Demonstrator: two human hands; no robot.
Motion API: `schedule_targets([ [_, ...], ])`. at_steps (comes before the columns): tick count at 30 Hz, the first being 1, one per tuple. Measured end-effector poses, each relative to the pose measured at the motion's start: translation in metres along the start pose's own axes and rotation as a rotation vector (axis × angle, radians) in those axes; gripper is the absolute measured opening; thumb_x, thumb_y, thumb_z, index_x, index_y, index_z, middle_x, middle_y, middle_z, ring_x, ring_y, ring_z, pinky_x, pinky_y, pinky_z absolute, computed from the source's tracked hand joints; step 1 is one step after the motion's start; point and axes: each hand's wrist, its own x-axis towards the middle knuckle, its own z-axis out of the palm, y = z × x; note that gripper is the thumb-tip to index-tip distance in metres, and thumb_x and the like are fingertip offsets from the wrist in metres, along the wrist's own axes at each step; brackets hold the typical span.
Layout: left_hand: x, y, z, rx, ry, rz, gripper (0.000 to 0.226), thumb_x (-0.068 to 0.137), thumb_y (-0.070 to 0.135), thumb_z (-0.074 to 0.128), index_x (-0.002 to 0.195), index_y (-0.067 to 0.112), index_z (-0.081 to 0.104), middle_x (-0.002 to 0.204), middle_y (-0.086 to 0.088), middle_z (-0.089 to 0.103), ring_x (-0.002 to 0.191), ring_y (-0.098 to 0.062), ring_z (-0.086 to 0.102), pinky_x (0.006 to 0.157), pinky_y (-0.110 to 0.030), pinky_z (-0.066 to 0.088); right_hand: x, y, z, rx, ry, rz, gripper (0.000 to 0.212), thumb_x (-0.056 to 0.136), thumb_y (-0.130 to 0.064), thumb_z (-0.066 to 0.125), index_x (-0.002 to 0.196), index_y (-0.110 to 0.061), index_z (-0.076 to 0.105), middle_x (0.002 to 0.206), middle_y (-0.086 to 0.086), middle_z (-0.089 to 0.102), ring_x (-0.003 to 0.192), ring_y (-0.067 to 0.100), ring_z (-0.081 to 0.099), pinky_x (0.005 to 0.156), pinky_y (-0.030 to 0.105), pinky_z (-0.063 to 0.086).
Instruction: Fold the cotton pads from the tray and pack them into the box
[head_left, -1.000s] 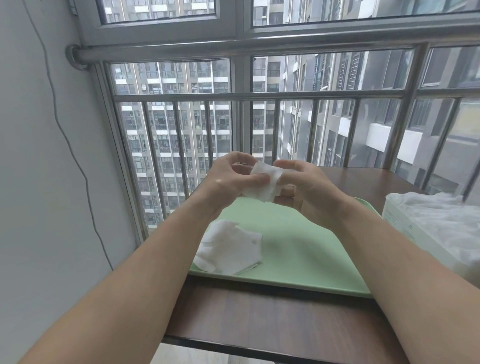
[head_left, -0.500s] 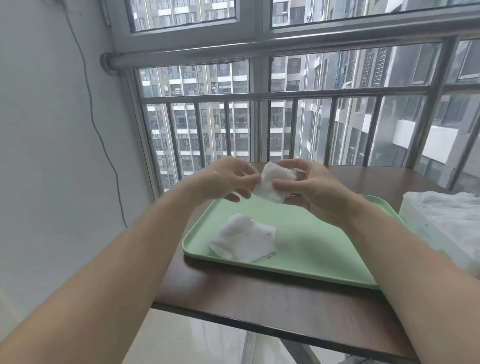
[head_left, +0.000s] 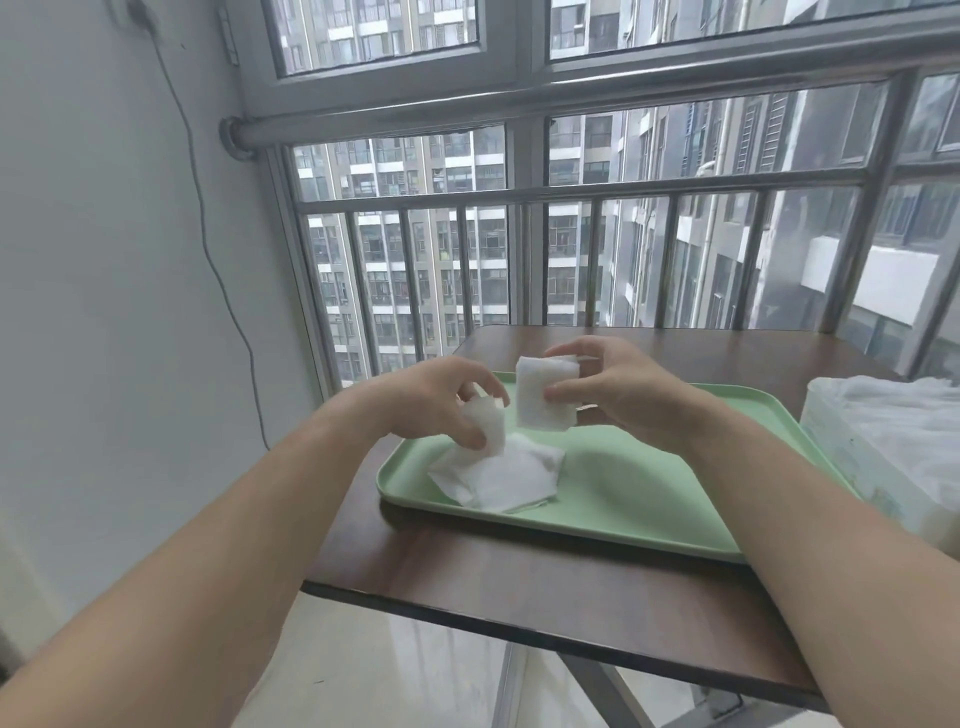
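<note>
The right hand (head_left: 623, 400) is pinching a folded cotton pad (head_left: 544, 400) between thumb and curled fingers, holding it upright in the air above the far side of the green tray (head_left: 649, 499). The left hand (head_left: 436, 402) is gripping the raised edge of another cotton pad (head_left: 487, 425) with curled fingertips, its lower part touching the small pile of flat pads (head_left: 511, 480) lying at the tray's left end. The tray is sitting on a dark brown table (head_left: 519, 577), with the white box (head_left: 852, 467) standing just beside its right edge.
</note>
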Motion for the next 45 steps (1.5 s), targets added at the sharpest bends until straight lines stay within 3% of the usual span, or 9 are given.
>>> schedule_targets([
  [5, -0.004, -0.002, -0.007, -0.136, 0.071, 0.073, 0.046, 0.077, 0.007, 0.083, 0.109, 0.038, 0.069, 0.11, -0.001, 0.064, 0.094, -0.016, 0.065, 0.093, -0.032, 0.055, 0.002, 0.003, -0.003, -0.072, 0.044, -0.01, 0.041, 0.083, 0.005, 0.073, 0.12, -0.007, 0.061, 0.118, 0.019, 0.066, 0.106, 0.032, 0.068, 0.076, 0.039, 0.062],
  [11, -0.003, 0.017, -0.002, -0.366, 0.15, 0.206, 0.042, 0.081, 0.001, 0.08, 0.113, 0.024, 0.067, 0.107, -0.004, 0.071, 0.087, -0.02, 0.07, 0.084, -0.04, 0.06, 0.003, 0.002, -0.003, -0.048, 0.046, -0.014, 0.047, 0.081, 0.006, 0.075, 0.123, -0.006, 0.058, 0.117, 0.02, 0.067, 0.1, 0.031, 0.07, 0.079, 0.04, 0.062],
  [19, 0.009, 0.028, 0.012, -0.327, 0.219, 0.21, 0.044, 0.077, -0.001, 0.081, 0.107, 0.026, 0.063, 0.102, -0.006, 0.071, 0.092, -0.024, 0.072, 0.083, -0.035, 0.06, 0.003, 0.001, -0.007, -0.007, -0.005, -0.026, 0.043, 0.081, 0.006, 0.074, 0.121, -0.005, 0.062, 0.111, 0.017, 0.073, 0.089, 0.024, 0.071, 0.075, 0.034, 0.06],
  [26, 0.009, 0.036, 0.014, -0.274, 0.25, 0.171, 0.05, 0.075, 0.001, 0.082, 0.109, 0.03, 0.06, 0.097, -0.005, 0.07, 0.092, -0.027, 0.071, 0.091, -0.046, 0.058, 0.002, 0.0, -0.006, 0.005, -0.025, -0.033, 0.039, 0.083, 0.009, 0.067, 0.121, -0.002, 0.063, 0.109, 0.018, 0.072, 0.087, 0.025, 0.071, 0.072, 0.032, 0.059],
  [31, 0.01, 0.041, 0.013, -0.226, 0.285, 0.145, 0.053, 0.073, 0.006, 0.085, 0.112, 0.029, 0.06, 0.096, -0.007, 0.068, 0.088, -0.024, 0.069, 0.089, -0.046, 0.057, 0.002, -0.004, -0.001, 0.014, -0.016, -0.038, 0.033, 0.089, -0.015, 0.068, 0.121, -0.007, 0.065, 0.117, 0.018, 0.069, 0.097, 0.033, 0.072, 0.081, 0.041, 0.061],
  [34, 0.007, 0.044, 0.01, -0.194, 0.307, 0.138, 0.052, 0.073, 0.009, 0.087, 0.112, 0.028, 0.059, 0.094, -0.005, 0.066, 0.085, -0.02, 0.066, 0.081, -0.039, 0.058, -0.004, -0.009, 0.002, -0.026, -0.055, -0.06, 0.049, 0.082, -0.034, 0.074, 0.123, -0.011, 0.064, 0.117, 0.014, 0.071, 0.102, 0.033, 0.071, 0.089, 0.046, 0.059],
  [37, 0.002, 0.044, 0.006, -0.18, 0.319, 0.123, 0.049, 0.071, 0.015, 0.09, 0.104, 0.028, 0.056, 0.094, -0.001, 0.063, 0.083, -0.017, 0.062, 0.071, -0.03, 0.05, -0.007, -0.014, 0.005, -0.087, -0.095, -0.072, 0.056, 0.076, -0.02, 0.087, 0.125, -0.011, 0.062, 0.115, 0.015, 0.072, 0.105, 0.032, 0.071, 0.093, 0.05, 0.057],
  [41, -0.008, 0.044, -0.001, -0.204, 0.329, 0.127, 0.055, 0.069, 0.02, 0.092, 0.107, 0.024, 0.052, 0.089, 0.006, 0.054, 0.075, -0.01, 0.053, 0.065, -0.027, 0.043, -0.01, -0.025, 0.009, -0.066, -0.144, -0.067, 0.043, 0.082, -0.011, 0.079, 0.122, -0.005, 0.066, 0.116, 0.018, 0.071, 0.103, 0.029, 0.07, 0.094, 0.046, 0.056],
  [45, -0.016, 0.047, -0.007, -0.328, 0.267, 0.133, 0.064, 0.072, 0.018, 0.09, 0.121, 0.016, 0.05, 0.105, -0.003, 0.061, 0.091, -0.019, 0.065, 0.081, -0.035, 0.059, -0.017, -0.043, 0.006, -0.023, -0.154, -0.017, 0.041, 0.084, -0.009, 0.076, 0.122, 0.001, 0.066, 0.118, 0.017, 0.07, 0.103, 0.028, 0.069, 0.093, 0.04, 0.057],
])
